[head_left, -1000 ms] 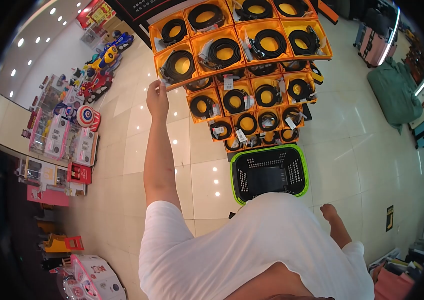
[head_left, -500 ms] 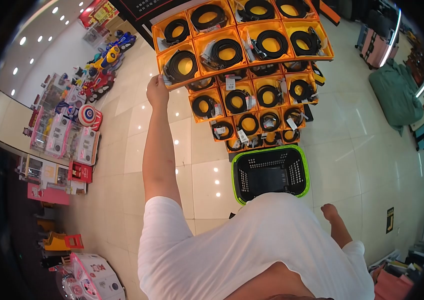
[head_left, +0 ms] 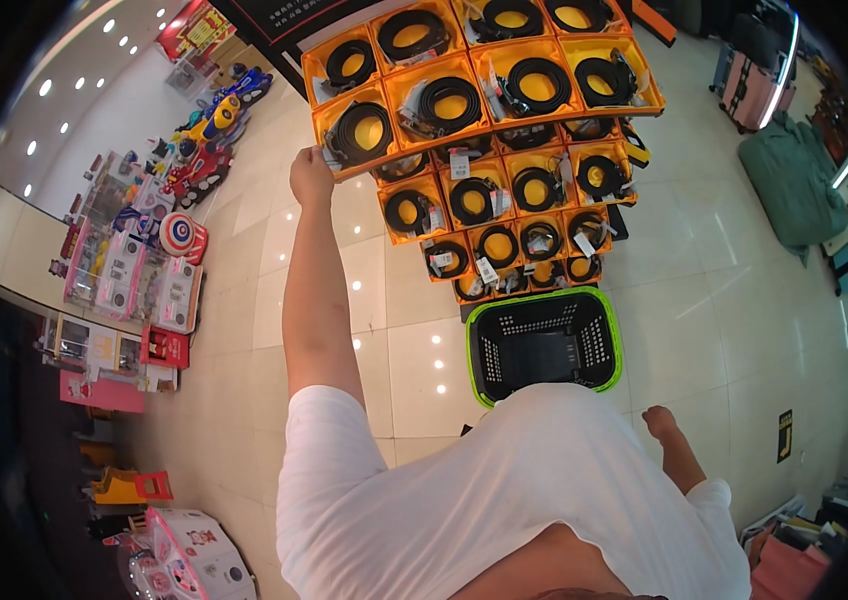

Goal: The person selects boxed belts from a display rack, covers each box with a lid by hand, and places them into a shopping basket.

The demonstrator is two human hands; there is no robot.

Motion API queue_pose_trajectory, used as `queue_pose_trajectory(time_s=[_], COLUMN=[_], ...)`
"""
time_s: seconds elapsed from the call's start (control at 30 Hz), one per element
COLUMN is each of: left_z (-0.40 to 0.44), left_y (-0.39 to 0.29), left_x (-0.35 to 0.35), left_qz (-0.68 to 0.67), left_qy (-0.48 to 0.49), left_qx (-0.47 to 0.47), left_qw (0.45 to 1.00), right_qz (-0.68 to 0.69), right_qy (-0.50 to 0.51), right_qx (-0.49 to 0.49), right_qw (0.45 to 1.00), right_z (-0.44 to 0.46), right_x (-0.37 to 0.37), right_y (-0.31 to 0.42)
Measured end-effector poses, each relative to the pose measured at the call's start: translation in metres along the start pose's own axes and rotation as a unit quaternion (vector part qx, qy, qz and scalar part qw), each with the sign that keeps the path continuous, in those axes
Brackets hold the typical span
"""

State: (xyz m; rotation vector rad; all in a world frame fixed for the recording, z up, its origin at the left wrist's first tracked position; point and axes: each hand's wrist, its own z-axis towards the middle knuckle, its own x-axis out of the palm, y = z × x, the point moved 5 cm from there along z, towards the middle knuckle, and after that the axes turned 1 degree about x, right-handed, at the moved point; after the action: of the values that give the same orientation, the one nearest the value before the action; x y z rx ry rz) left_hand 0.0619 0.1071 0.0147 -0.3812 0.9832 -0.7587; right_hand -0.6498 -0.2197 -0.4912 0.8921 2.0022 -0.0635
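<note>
Over the tiled floor (head_left: pixel 414 400) I see the tiered rack (head_left: pixel 494 131) ahead, the black basket (head_left: pixel 616 345) just before its lower end. I have my left arm (head_left: pixel 317 300) stretched forward, nearly straight, its grip (head_left: pixel 313 176) closed on the rack's near left corner. My right grip (head_left: pixel 659 421) hangs low, well apart; I can't tell whether it's open. Beside the left one, a box (head_left: pixel 370 132) holds a coiled belt (head_left: pixel 346 131).

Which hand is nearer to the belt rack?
Left. The left hand is at the front left corner of the belt rack; the right hand is well away from it, beside the person's right side.
</note>
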Motion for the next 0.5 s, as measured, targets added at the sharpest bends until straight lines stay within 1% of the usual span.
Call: queue_pose_trajectory(time_s=[0.07,0.1,0.17,0.2,0.27,0.3,0.37,0.4,0.43,0.47,0.5], left_z=[0.005,0.006,0.005,0.006,0.01,0.01,0.006,0.004,0.0,-0.004,-0.003], left_y=[0.0,-0.002,-0.005,-0.008,-0.016,-0.018,-0.018,-0.016,-0.014,-0.011,-0.005], left_x=[0.008,0.009,0.009,0.008,0.011,0.011,0.009,0.01,0.008,0.007,0.011], left_qz=[0.011,0.01,0.061,0.059,0.185,0.184,0.175,0.173,0.061,-0.052,-0.053], left_qy=[0.005,0.005,0.008,0.008,0.041,0.041,0.029,0.03,-0.013,-0.055,-0.052], left_qx=[0.001,0.004,-0.015,-0.014,-0.003,0.001,-0.001,0.003,0.011,0.018,0.02], left_qw=[1.0,1.0,0.998,0.998,0.982,0.982,0.984,0.984,0.998,0.997,0.997], right_qz=[0.022,0.024,-0.001,0.0,0.016,0.018,-0.033,-0.03,-0.025,-0.021,-0.018], right_qy=[-0.043,-0.045,-0.012,-0.014,-0.021,-0.023,-0.07,-0.072,-0.07,-0.068,-0.069], right_qx=[0.017,0.019,0.0,0.002,0.014,0.015,-0.004,-0.003,0.002,0.007,0.01], right_qw=[0.999,0.999,1.0,1.0,1.0,0.999,0.997,0.997,0.997,0.997,0.997], right_z=[0.007,0.007,0.0,-0.001,-0.003,-0.004,-0.003,-0.003,-0.003,-0.003,-0.006], right_x=[0.01,0.006,-0.002,-0.002,-0.003,0.001,0.012,0.016,0.022,0.027,0.027], right_y=[-0.015,-0.011,0.001,0.002,0.005,0.003,-0.004,-0.006,-0.009,-0.013,-0.012])
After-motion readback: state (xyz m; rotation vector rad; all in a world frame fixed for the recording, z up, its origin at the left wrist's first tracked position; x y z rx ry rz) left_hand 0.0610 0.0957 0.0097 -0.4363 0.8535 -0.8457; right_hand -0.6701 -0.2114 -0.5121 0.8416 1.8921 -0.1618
